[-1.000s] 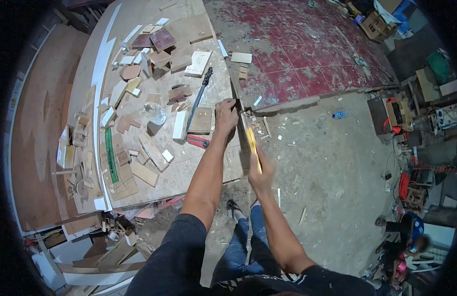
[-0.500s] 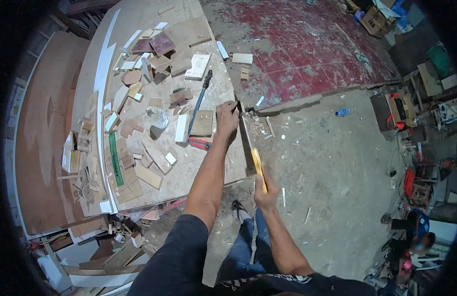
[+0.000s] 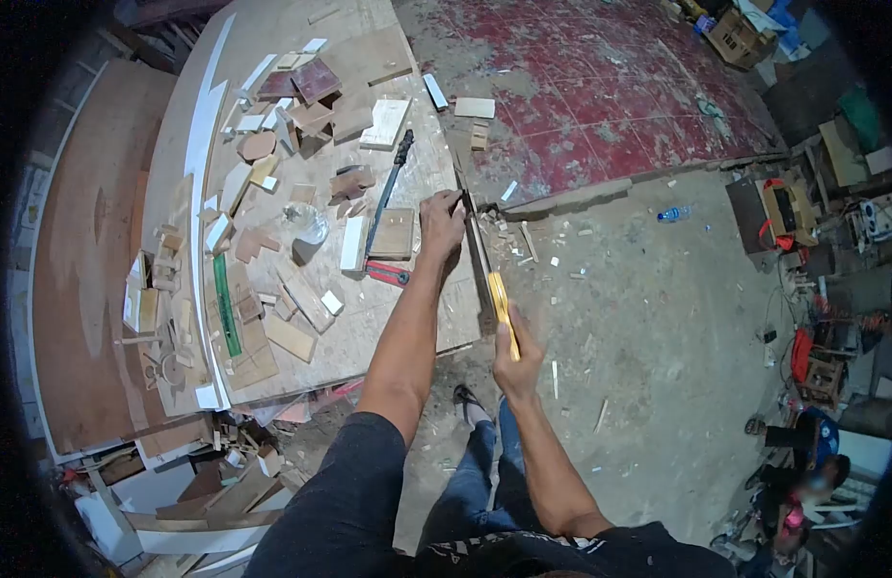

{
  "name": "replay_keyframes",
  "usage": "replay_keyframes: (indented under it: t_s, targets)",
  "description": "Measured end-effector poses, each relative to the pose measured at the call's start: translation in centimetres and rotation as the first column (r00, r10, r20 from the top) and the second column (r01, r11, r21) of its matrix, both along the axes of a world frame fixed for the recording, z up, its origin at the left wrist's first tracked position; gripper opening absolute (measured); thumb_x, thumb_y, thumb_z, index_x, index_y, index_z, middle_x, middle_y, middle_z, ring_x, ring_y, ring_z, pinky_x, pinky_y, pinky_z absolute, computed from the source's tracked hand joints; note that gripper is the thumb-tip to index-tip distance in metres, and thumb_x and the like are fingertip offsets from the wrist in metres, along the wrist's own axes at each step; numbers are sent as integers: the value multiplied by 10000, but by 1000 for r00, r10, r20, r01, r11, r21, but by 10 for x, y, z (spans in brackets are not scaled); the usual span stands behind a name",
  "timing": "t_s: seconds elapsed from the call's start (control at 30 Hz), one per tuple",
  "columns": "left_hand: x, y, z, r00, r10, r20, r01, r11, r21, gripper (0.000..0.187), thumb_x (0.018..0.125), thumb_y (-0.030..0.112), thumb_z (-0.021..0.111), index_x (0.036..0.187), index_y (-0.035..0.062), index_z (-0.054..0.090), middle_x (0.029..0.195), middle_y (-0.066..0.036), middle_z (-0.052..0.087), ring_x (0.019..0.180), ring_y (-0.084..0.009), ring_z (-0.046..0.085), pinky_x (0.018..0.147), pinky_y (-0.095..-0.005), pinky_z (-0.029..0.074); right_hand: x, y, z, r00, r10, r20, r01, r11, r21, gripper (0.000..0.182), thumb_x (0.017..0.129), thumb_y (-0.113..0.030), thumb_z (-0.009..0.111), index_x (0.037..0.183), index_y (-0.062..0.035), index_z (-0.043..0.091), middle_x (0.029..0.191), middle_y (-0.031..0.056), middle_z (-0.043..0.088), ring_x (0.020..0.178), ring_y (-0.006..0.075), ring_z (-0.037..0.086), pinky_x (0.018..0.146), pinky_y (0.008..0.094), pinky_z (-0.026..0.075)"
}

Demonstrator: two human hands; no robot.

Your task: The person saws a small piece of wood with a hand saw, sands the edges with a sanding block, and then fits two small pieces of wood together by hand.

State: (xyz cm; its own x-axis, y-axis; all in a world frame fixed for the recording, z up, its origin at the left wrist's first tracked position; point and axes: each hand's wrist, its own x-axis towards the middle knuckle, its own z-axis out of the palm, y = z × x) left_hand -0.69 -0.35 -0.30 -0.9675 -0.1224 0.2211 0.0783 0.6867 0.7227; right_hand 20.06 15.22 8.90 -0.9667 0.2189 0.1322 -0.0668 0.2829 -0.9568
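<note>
My right hand (image 3: pixel 520 356) is closed round the yellow handle of a handsaw (image 3: pixel 500 306). Its narrow dark blade runs up along the worktable's edge, beside my left fingertips. My left hand (image 3: pixel 443 226) is at the edge of the wooden table (image 3: pixel 441 323), fingers bent and pressed on a small dark piece I cannot make out. Left of that hand lie a square wooden block (image 3: pixel 394 236), a white-faced block (image 3: pixel 354 243) and a long tool (image 3: pixel 389 188) with a black grip and a red end.
Wood offcuts (image 3: pixel 292 340), a clear plastic cup (image 3: pixel 308 226) and a green strip (image 3: pixel 226 306) lie on the table. Scraps litter the concrete floor (image 3: pixel 639 318); a blue bottle (image 3: pixel 672 214) lies there. A raised red floor (image 3: pixel 600 116) is beyond. Another person (image 3: pixel 817 472) is at lower right.
The saw and my right hand have shifted slightly forward, up along the table edge. My left hand stays at nearly the same place on the table.
</note>
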Motion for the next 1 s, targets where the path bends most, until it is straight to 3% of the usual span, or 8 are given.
replay_keyframes:
  t_s: [0.17, 0.2, 0.57, 0.63, 0.67, 0.8, 0.9, 1.0]
  targets:
    - [2, 1, -9, 1000, -21, 4, 21, 1000, 17, 370, 774, 90, 622, 1137, 34, 667, 1188, -162, 613, 1150, -373, 481, 1031, -425, 364, -29, 7, 6, 997, 81, 19, -81, 996, -23, 359, 920, -92, 561, 1234, 80, 581, 1194, 268, 621, 1162, 295, 593, 1000, 352, 431]
    - [6, 4, -6, 1000, 0, -28, 1, 1000, 14, 377, 756, 93, 613, 1123, 30, 671, 1161, -164, 627, 1121, -369, 512, 1014, -421, 377, -30, 5, 5, 999, 39, -15, -38, 998, 40, 349, 921, -105, 569, 1222, 68, 594, 1163, 256, 638, 1084, 304, 643, 914, 341, 494]
    - [3, 2, -8, 997, -2, -78, 2, 1000, 3, 376, 738, 102, 629, 1102, 27, 681, 1163, -167, 637, 1109, -366, 538, 1014, -421, 379, 2, 5, -19, 998, 30, -57, -25, 996, 84, 366, 928, -100, 558, 1236, 97, 568, 1191, 255, 628, 1105, 304, 625, 956, 344, 463]
    - [3, 4, 1, 1000, 10, -2, -10, 999, 37, 357, 759, 64, 592, 1104, 31, 679, 1170, -169, 621, 1124, -386, 498, 1018, -422, 380, 27, 11, -15, 999, 13, 35, -10, 996, -92, 368, 921, -106, 570, 1237, 83, 573, 1195, 246, 629, 1081, 305, 637, 930, 335, 476]
    - [1, 3, -3, 1000, 1, -17, 0, 999, 35, 353, 758, 63, 591, 1097, 28, 682, 1165, -172, 625, 1125, -387, 497, 1018, -422, 379, 18, 12, -16, 996, 26, -85, -19, 996, 84, 363, 926, -103, 555, 1237, 84, 575, 1173, 244, 642, 1041, 282, 651, 886, 331, 491]
    - [-1, 3, -11, 999, 8, -34, -7, 1000, 26, 364, 754, 64, 591, 1105, 29, 681, 1174, -171, 620, 1131, -389, 491, 1020, -424, 376, -40, -3, 2, 996, 32, -87, -19, 990, 140, 357, 931, -90, 524, 1230, 99, 576, 1127, 237, 664, 988, 213, 651, 832, 307, 494]
    - [4, 6, 3, 1000, 17, 4, -17, 998, 52, 361, 758, 58, 590, 1107, 49, 683, 1172, -166, 618, 1133, -385, 492, 1025, -427, 370, 21, 12, -8, 1000, 31, 5, -31, 999, -44, 360, 923, -111, 551, 1232, 70, 584, 1136, 244, 658, 994, 232, 659, 840, 301, 492]
    - [2, 5, 3, 1000, 8, 26, -8, 1000, 16, 352, 763, 63, 605, 1106, 57, 683, 1175, -154, 619, 1138, -379, 491, 1031, -424, 368, -11, 7, 6, 999, 54, 3, -54, 998, 40, 365, 924, -111, 557, 1231, 85, 577, 1131, 260, 651, 1012, 288, 666, 867, 324, 500]
